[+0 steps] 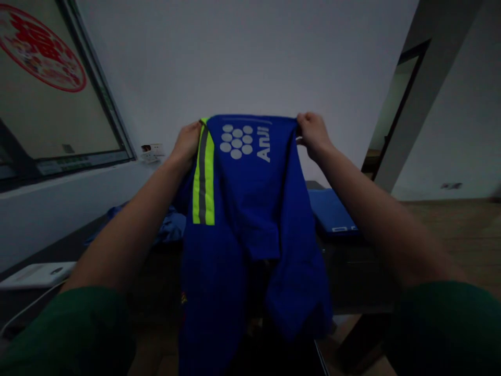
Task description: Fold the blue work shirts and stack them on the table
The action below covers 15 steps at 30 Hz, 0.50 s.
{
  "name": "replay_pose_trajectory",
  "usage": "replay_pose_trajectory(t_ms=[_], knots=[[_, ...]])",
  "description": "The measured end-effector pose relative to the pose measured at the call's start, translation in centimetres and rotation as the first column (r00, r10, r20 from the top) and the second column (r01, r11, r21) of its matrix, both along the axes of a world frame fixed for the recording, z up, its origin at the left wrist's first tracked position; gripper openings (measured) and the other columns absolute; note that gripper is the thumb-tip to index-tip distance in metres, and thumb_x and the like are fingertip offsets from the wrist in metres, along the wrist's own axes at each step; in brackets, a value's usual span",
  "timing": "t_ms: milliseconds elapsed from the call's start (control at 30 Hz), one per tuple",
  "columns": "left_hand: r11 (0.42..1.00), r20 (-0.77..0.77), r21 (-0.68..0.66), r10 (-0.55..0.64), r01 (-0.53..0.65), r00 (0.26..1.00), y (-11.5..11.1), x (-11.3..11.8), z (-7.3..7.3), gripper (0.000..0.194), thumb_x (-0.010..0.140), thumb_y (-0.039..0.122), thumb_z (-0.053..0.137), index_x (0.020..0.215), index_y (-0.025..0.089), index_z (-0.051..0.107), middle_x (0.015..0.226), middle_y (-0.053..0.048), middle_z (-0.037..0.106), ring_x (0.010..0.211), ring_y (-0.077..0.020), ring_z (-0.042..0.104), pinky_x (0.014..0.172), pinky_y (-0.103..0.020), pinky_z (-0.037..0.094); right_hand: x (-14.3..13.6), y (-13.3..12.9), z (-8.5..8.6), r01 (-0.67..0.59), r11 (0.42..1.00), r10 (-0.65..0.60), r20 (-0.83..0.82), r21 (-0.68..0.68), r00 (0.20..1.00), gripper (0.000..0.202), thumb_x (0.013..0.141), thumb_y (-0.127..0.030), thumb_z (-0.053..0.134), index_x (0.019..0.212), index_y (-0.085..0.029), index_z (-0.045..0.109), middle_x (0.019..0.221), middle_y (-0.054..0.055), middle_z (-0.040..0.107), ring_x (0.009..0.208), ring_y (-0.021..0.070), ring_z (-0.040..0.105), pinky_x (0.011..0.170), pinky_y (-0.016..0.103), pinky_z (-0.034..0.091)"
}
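Note:
A blue work jacket [250, 198] hangs in the air before me, held up by its top edge. It has a yellow-green reflective strip down its left part, grey dots and the letters ANJI. My left hand [188, 140] grips the top left corner, beside the reflective strip. At the top right corner, my right hand [313, 131] is closed on the cloth. Between the hands the top edge is stretched nearly straight. The sleeves and lower parts dangle below, over the front of a dark table [356, 282], and hide part of it.
Crumpled blue cloth [170, 227] lies on the table behind the jacket. A folded blue garment [332, 209] is at right. A white device [37, 275] with a cable sits at far left. A wall socket [152, 150] and a window [58, 104] are beyond.

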<state>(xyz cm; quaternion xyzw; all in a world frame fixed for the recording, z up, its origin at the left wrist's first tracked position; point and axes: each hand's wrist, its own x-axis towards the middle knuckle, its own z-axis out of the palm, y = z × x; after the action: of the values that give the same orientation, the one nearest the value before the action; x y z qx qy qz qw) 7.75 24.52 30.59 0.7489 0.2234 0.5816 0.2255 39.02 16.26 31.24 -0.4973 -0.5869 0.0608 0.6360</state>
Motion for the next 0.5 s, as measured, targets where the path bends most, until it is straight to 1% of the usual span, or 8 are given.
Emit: replay_pose_trajectory(t_ms=[67, 100, 167, 233, 300, 367, 433, 500], knots=[[0.974, -0.104, -0.219, 0.027, -0.05, 0.994, 0.6, 0.2, -4.1, 0.036, 0.095, 0.041, 0.041, 0.092, 0.011, 0.062, 0.093, -0.007, 0.071, 0.088, -0.0163, 0.066, 0.08, -0.031, 0.054, 0.3, 0.5, -3.9, 0.038, 0.964, -0.049, -0.036, -0.261, 0.998, 0.019, 0.096, -0.032, 0.042, 0.082, -0.02, 0.046, 0.062, -0.002, 0.052, 0.056, 0.0118, 0.055, 0.052, 0.023, 0.048], [0.956, -0.198, -0.283, 0.017, -0.074, 0.98, 0.8, 0.1, -6.5, 0.035, 0.093, 0.042, 0.044, 0.09, 0.013, 0.063, 0.089, -0.007, 0.071, 0.086, -0.0172, 0.067, 0.076, -0.03, 0.054, 0.3, 0.5, -6.1, 0.034, 0.916, -0.056, -0.044, -0.399, 0.997, 0.017, 0.096, -0.027, 0.042, 0.082, -0.019, 0.047, 0.061, -0.002, 0.052, 0.053, 0.0109, 0.054, 0.051, 0.022, 0.048], [0.933, -0.465, -0.346, -0.079, -0.099, 0.882, 0.8, -0.4, -11.3, 0.032, 0.089, 0.042, 0.048, 0.091, 0.015, 0.065, 0.091, -0.008, 0.071, 0.088, -0.0202, 0.067, 0.077, -0.032, 0.054, 0.6, -0.4, -10.7, -0.011, 0.812, -0.027, -0.056, -0.584, 0.998, 0.018, 0.095, -0.02, 0.041, 0.078, -0.018, 0.048, 0.06, -0.001, 0.055, 0.052, 0.0105, 0.055, 0.051, 0.022, 0.049], [0.956, -0.691, -0.27, -0.106, -0.119, 0.715, 0.5, -1.7, -15.7, 0.033, 0.082, 0.043, 0.056, 0.1, 0.017, 0.065, 0.109, -0.011, 0.069, 0.109, -0.025, 0.061, 0.094, -0.037, 0.048, 1.6, -2.0, -14.9, -0.058, 0.764, 0.021, -0.065, -0.643, 0.998, 0.018, 0.09, -0.018, 0.048, 0.072, -0.016, 0.051, 0.063, 0.003, 0.06, 0.056, 0.0128, 0.059, 0.055, 0.025, 0.052], [0.966, -0.779, -0.197, -0.05, -0.169, 0.625, 0.0, -3.8, -19.5, 0.053, 0.079, 0.046, 0.058, 0.122, 0.016, 0.057, 0.134, -0.015, 0.055, 0.129, -0.0294, 0.045, 0.109, -0.043, 0.034, 3.5, -4.3, -18.3, -0.102, 0.751, 0.078, -0.067, -0.653, 0.995, 0.016, 0.088, -0.024, 0.052, 0.074, -0.016, 0.055, 0.076, 0.007, 0.067, 0.069, 0.0165, 0.065, 0.068, 0.03, 0.056], [0.964, -0.803, -0.196, -0.052, -0.181, 0.594, -0.7, -6.4, -22.3, 0.076, 0.08, 0.053, 0.057, 0.142, 0.014, 0.037, 0.151, -0.016, 0.034, 0.14, -0.0299, 0.029, 0.115, -0.044, 0.023, 5.9, -7.4, -20.7, -0.097, 0.792, 0.132, 0.015, -0.602, 0.991, 0.021, 0.083, -0.037, 0.059, 0.089, -0.017, 0.061, 0.097, 0.011, 0.069, 0.092, 0.0224, 0.066, 0.085, 0.037, 0.053], [0.959, -0.791, -0.227, -0.079, -0.171, 0.607, -1.8, -9.1, -24.3, 0.091, 0.079, 0.058, 0.056, 0.149, 0.013, 0.02, 0.156, -0.016, 0.022, 0.143, -0.0292, 0.022, 0.117, -0.043, 0.019, 7.7, -11.1, -22.4, -0.095, 0.827, 0.176, 0.096, -0.554, 0.98, 0.045, 0.077, -0.048, 0.066, 0.111, -0.019, 0.06, 0.122, 0.013, 0.062, 0.115, 0.0269, 0.057, 0.102, 0.042, 0.044], [0.949, -0.771, -0.274, -0.119, -0.158, 0.625, -3.3, -11.1, -25.7, 0.098, 0.078, 0.062, 0.057, 0.151, 0.016, 0.013, 0.158, -0.014, 0.015, 0.144, -0.0292, 0.018, 0.117, -0.044, 0.017, 8.3, -14.8, -23.6, -0.19, 0.761, 0.288, 0.061, -0.621, 0.956, 0.066, 0.075, -0.052, 0.067, 0.132, -0.022, 0.049, 0.14, 0.012, 0.049, 0.128, 0.0279, 0.048, 0.107, 0.043, 0.039]])
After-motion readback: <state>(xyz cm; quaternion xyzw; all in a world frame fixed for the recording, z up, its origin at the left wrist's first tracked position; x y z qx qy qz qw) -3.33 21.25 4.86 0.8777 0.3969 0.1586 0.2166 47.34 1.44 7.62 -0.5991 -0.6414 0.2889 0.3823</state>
